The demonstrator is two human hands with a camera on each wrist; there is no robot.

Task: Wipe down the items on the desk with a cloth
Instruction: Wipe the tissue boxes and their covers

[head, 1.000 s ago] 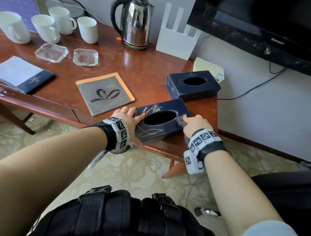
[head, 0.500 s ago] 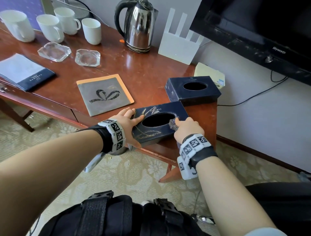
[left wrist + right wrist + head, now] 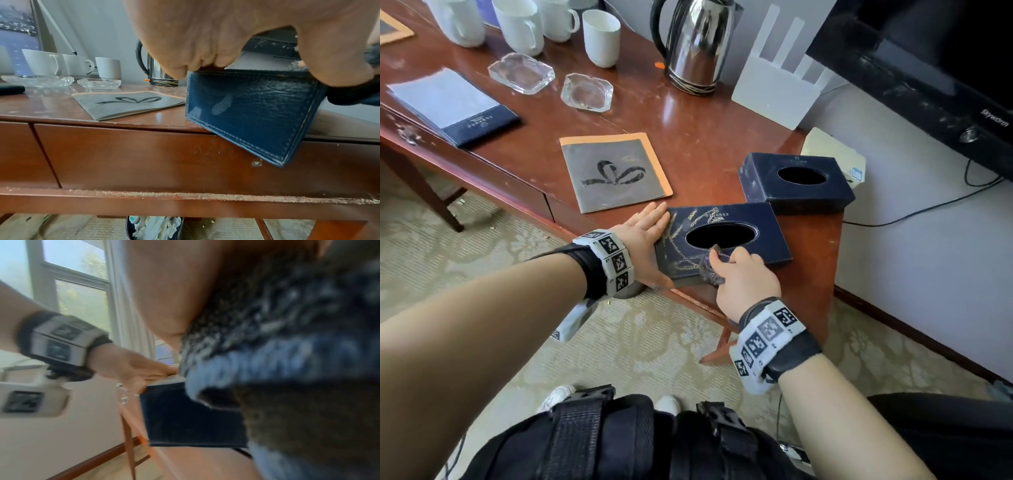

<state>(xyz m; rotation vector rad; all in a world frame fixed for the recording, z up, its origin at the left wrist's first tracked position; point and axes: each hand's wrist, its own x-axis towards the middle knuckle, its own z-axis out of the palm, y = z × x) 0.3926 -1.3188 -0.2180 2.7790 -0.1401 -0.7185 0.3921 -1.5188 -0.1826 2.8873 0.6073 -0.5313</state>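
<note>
A dark blue tissue box (image 3: 767,245) with gold markings and an oval opening sits at the desk's near edge, tilted and overhanging it in the left wrist view (image 3: 252,110). My left hand (image 3: 645,233) holds its left end, fingers over the top edge and thumb on the near corner (image 3: 205,40). My right hand (image 3: 746,277) grips a bunched dark grey cloth (image 3: 709,272) against the box's near top edge, just below the opening. In the blurred right wrist view, the cloth (image 3: 287,353) fills the frame beside the box (image 3: 185,415).
The brown desk (image 3: 705,137) also holds a second blue box (image 3: 796,181), a grey booklet (image 3: 614,171), two glass ashtrays (image 3: 522,72), white mugs (image 3: 601,37), a steel kettle (image 3: 695,44), a white router (image 3: 779,85) and a folder (image 3: 452,106). A TV (image 3: 928,68) hangs at right.
My right hand has slid the cloth leftward along the near top of the tissue box, from its right part to below the opening. My left hand stays on the box's left end.
</note>
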